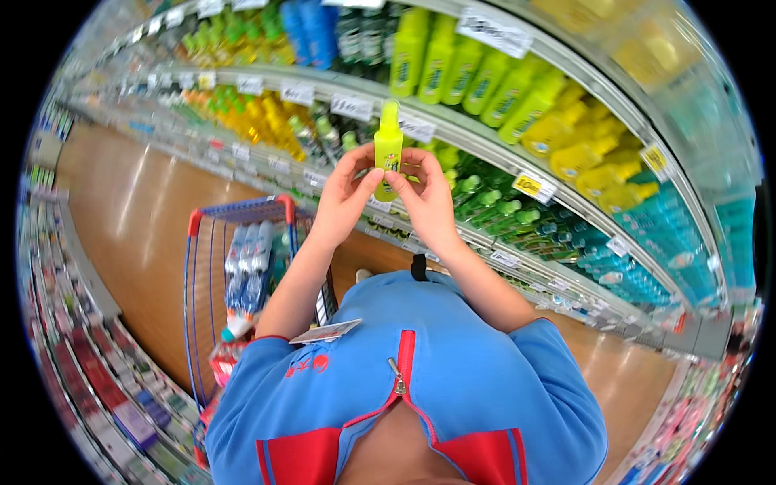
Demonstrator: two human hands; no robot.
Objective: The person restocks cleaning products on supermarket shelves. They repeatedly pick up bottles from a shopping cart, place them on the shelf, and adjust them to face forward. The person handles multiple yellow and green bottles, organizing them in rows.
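A slim yellow-green bottle with a clear cap stands upright between my two hands, its printed label turned towards me. My left hand grips it from the left, thumb on the label's lower part. From the right, my right hand holds the same bottle, with its thumb close to the left one and fingers curled behind. Just beyond the bottle runs a shelf edge with price tags. Taller yellow-green bottles of similar colour line the shelf above.
A blue and red shopping cart stands to my left, carrying blue-and-white bottles and red packages. Green bottles fill the lower shelf. Across the brown floor, another shelf of boxed goods runs along the left.
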